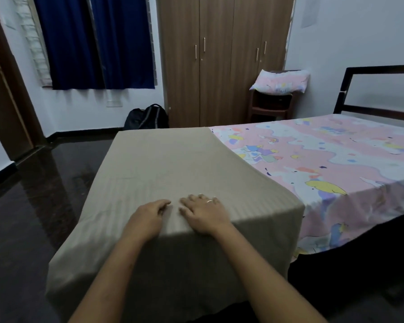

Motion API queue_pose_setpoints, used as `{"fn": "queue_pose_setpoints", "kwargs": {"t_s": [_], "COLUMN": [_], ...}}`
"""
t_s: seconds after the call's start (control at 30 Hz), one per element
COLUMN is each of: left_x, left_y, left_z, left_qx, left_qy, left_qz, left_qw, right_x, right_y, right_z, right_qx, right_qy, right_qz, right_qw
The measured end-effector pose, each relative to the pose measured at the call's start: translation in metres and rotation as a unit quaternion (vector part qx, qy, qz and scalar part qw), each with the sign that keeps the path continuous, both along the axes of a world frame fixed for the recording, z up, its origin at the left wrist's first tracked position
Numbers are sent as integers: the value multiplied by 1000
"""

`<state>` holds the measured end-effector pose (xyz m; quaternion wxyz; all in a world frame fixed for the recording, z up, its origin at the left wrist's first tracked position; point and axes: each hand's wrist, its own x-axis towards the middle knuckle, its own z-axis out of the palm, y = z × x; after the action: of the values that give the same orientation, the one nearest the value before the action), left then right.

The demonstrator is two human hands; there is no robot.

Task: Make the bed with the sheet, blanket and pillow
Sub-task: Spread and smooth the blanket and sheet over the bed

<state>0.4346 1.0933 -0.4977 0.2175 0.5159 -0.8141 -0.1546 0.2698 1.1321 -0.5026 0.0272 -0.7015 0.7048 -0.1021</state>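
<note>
A beige striped blanket [173, 169] lies folded across the foot end of the bed and hangs over its near edge. My left hand [147, 217] rests on it with its fingers bent down onto the cloth. Beside it, my right hand [203, 212] lies flat on the blanket, fingers spread, a ring on one finger. A pink cartoon-print sheet [324, 155] covers the mattress to the right, draping over the side. The matching pillow [281, 81] sits off the bed on a small wooden stand by the wardrobe.
The dark headboard frame [383, 89] stands at the far right against the wall. A brown wardrobe [219, 61] and blue curtains [96, 43] fill the back wall. A black backpack [147, 117] sits on the dark glossy floor [44, 194] to the left.
</note>
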Motion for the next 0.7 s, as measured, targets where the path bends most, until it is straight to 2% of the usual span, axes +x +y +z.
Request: {"fn": "queue_pose_setpoints", "kwargs": {"t_s": [0.13,0.23,0.33,0.4,0.47,0.53,0.6,0.7], "left_x": [-7,-8,-9,-11,-12,-13,-14,-15], "left_y": [4,5,3,-1,-8,-14,-17,-19], "left_z": [-4,-2,1,1,2,4,5,3], "left_qx": [-18,-10,12,24,32,41,50,40], "left_qy": [-131,-168,-196,-209,-220,-228,-231,-226], "left_qz": [-6,10,20,24,29,36,45,51], "left_qw": [991,986,980,977,975,972,971,972], "right_x": [-100,-152,-156,-121,-63,-8,9,-23], "right_y": [16,32,26,6,-11,-18,-22,-26], "right_z": [-9,-4,9,18,19,15,8,4], "right_qx": [21,56,106,90,63,69,67,62], "right_qy": [-8,1,20,18,2,-8,5,-13], "right_qz": [-118,-237,-318,-247,-107,-4,17,-16], "right_qw": [993,970,942,965,992,998,998,998]}}
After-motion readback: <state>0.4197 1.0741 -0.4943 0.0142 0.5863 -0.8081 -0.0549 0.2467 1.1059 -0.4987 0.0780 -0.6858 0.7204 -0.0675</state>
